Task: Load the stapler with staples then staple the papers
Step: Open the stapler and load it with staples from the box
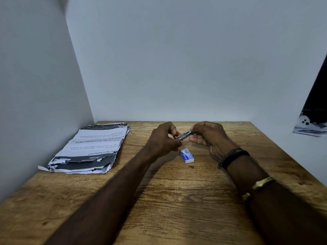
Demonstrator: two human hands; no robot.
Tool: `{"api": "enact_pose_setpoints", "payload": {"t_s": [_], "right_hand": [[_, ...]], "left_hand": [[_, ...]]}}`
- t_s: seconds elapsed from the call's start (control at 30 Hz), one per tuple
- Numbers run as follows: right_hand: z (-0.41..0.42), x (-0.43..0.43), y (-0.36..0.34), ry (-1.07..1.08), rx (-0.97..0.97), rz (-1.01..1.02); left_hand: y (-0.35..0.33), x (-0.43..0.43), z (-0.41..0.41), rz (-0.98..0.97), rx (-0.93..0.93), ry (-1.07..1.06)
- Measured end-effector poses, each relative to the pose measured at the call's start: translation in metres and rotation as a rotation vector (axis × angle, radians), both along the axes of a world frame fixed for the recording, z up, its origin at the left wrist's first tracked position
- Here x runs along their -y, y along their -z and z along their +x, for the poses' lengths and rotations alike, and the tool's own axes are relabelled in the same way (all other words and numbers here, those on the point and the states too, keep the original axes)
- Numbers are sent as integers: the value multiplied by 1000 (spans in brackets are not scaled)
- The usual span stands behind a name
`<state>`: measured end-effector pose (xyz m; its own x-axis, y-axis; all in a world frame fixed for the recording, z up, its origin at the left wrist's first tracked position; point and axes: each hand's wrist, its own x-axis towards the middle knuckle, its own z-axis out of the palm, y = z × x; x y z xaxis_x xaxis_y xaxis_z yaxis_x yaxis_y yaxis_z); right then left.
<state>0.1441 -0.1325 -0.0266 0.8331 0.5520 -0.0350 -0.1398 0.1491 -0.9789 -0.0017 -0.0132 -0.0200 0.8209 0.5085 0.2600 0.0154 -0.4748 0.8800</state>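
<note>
- Head view: a small metal stapler (pixel 185 135) is held above the far middle of the wooden table (pixel 177 200), between both hands and tilted with its right end higher
- The right hand (pixel 207 136) is closed round the stapler's right end; the thumb is laid beneath it and the fingers are curled over the top, so that it is pinched between them
- The left hand (pixel 163 140) is set against the stapler's left end, its fingers curled and drawn together there, pinching that end; whether a strip of staples is also held there cannot be told
- A small white and blue staple box (pixel 187 155) is laid flat on the table just on the near side of the hands, touched by neither
- The papers (pixel 88 149) are stacked at the table's left side beside the wall, well apart from the hands; printed text and dark bands are shown on the top sheet, and the edges are torn and ragged
- A black band (pixel 233 156) is worn on the right wrist, and a gold bangle (pixel 261 183) further up the same forearm
- A dark object (pixel 316 96) is cut off by the right edge of the view; what it is cannot be told
</note>
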Motion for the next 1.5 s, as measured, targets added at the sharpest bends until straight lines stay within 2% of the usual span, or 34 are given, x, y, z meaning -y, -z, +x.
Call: {"api": "enact_pose_setpoints", "payload": {"t_s": [0.17,0.27,0.37,0.53,0.7,0.87,1.17,1.3,1.5], "right_hand": [[-1,0,0,12,30,15],[-5,2,-1,15,190,-60],[-12,3,-3,89,486,-175],[-15,7,-2,231,1155,-471],[-16,11,-5,253,1447,-570],[-23,9,-7,269,1475,-568],[-29,7,-5,98,1427,-457],[-28,8,-8,184,1369,-394],[-32,8,-8,215,1470,-591]], "left_hand": [[1,-7,-2,368,-22,-57],[3,-8,-2,437,8,-85],[4,-10,-2,438,41,-130],[3,-14,-3,418,50,-179],[2,-14,-5,392,84,-173],[2,-13,-5,379,102,-175],[3,-14,-5,389,101,-173],[2,-13,-4,408,93,-175],[1,-9,-6,451,60,-185]]}}
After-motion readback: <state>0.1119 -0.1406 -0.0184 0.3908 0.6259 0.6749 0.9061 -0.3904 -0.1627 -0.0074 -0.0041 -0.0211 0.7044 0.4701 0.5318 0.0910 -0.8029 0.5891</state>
